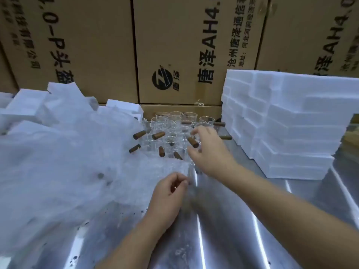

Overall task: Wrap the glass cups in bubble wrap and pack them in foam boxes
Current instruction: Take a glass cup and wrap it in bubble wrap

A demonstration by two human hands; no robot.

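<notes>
Several clear glass cups (171, 125) with brown wooden handles stand clustered at the back of a steel table. My right hand (209, 150) reaches over the cluster's right side, fingers spread around the brown handle (193, 142) of one cup without closing on it. A big heap of bubble wrap (58, 162) covers the left of the table. My left hand (169, 195) pinches the edge of a bubble wrap sheet (167, 167) lying in front of the cups. White foam boxes (287, 129) are stacked at the right.
Tall cardboard cartons (174, 45) form a wall right behind the cups. More white foam pieces (27, 105) lie at the back left, partly under the bubble wrap. The steel tabletop (223, 230) in front is bare and shiny, with some dark specks.
</notes>
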